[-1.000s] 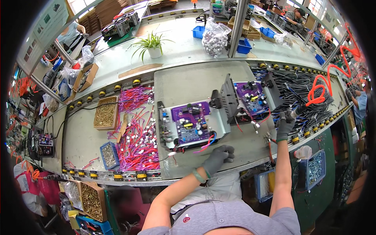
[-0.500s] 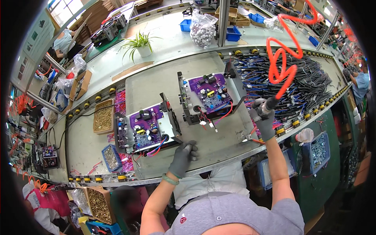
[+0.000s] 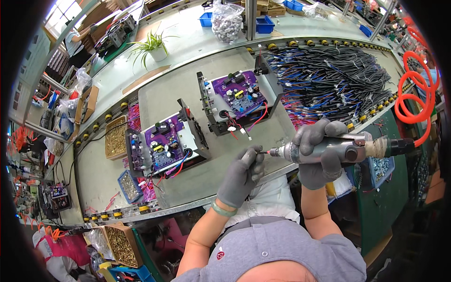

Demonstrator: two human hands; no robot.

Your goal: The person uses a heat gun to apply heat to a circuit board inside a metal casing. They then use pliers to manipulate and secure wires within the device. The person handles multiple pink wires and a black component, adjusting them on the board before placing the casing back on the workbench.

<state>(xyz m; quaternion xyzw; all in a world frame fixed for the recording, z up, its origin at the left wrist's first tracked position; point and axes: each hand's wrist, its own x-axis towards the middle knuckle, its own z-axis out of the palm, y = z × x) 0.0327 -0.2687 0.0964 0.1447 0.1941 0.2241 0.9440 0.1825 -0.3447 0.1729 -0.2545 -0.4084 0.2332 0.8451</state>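
Observation:
My right hand point(image 3: 319, 157) is wrapped round a silver pneumatic screwdriver point(image 3: 336, 151), held level with its bit toward the left. A red coiled hose point(image 3: 416, 101) leads from its back end. The fingertips of my left hand point(image 3: 242, 176) are pinched at the tip of the bit; what they hold is too small to make out. Both hands wear grey gloves. Beyond them, two metal chassis with purple circuit boards lie on the bench: a left board point(image 3: 164, 144) and a right board point(image 3: 237, 95). Loose wires with connectors hang from each.
Black and blue cables point(image 3: 333, 84) are heaped at the right. On the left stand a cardboard box of small brass parts point(image 3: 116, 138) and a blue bin of screws point(image 3: 129, 186). A potted plant point(image 3: 159, 52) is on the far shelf. Roller tracks edge the bench.
The screwdriver has swung from upright to level and come nearer, in my right hand. My left hand has risen rightward to its tip. The hose has shifted right; the view has moved slightly.

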